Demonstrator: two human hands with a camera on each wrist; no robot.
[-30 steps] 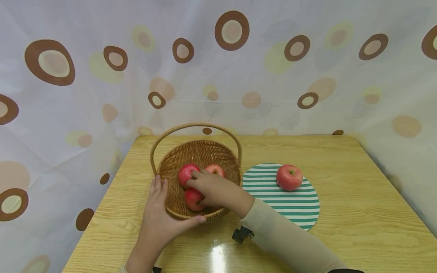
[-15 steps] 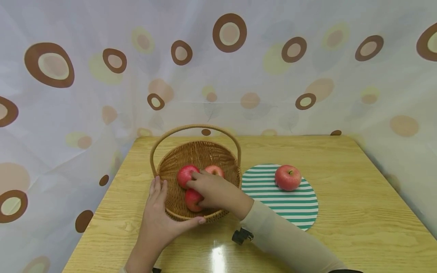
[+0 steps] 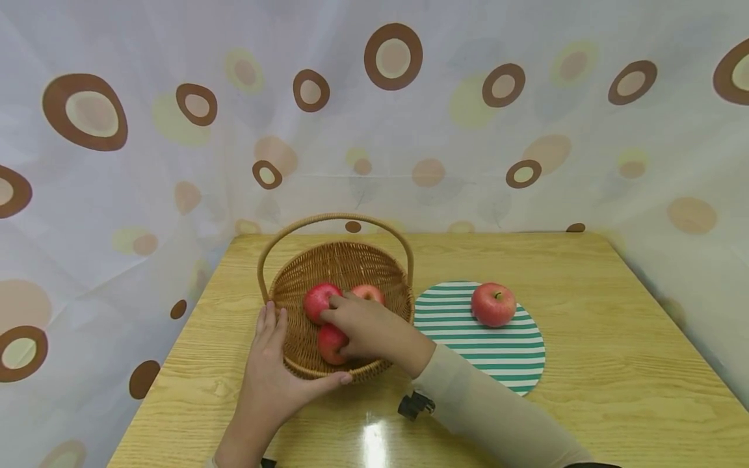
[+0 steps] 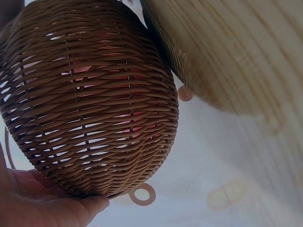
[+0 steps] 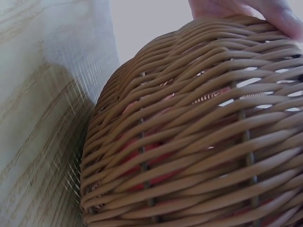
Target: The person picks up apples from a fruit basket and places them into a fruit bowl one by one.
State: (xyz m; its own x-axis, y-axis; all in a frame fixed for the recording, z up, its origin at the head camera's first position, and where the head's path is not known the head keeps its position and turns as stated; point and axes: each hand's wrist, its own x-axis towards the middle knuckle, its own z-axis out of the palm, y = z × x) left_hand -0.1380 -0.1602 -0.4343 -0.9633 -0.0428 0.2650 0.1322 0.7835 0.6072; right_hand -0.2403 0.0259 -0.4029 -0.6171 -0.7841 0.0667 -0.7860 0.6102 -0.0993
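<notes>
A brown wicker basket (image 3: 328, 257) with an arched handle stands on the table at left of centre. Three red apples show inside it: one at the left (image 3: 318, 300), one behind (image 3: 370, 290), and one in front (image 3: 330, 344). My right hand (image 3: 374, 328) reaches over the near right rim and grips the front apple, fingers and thumb curled round it. It partly covers that apple and the rear one. My left hand (image 3: 275, 374) rests on the basket's outside, fingers straight along the left rim, thumb stretched along the front. In the left wrist view, the left hand (image 4: 52, 203) touches the woven wall.
Right of the basket lies a round green-and-white striped mat (image 3: 503, 357), with another red apple (image 3: 493, 304) near its back edge. The wooden table (image 3: 614, 338) ends at a patterned curtain (image 3: 445, 130) behind and at both sides.
The head view has shifted slightly. Both hands, the basket and the apples stay almost still, and the right hand keeps its grip on the front apple.
</notes>
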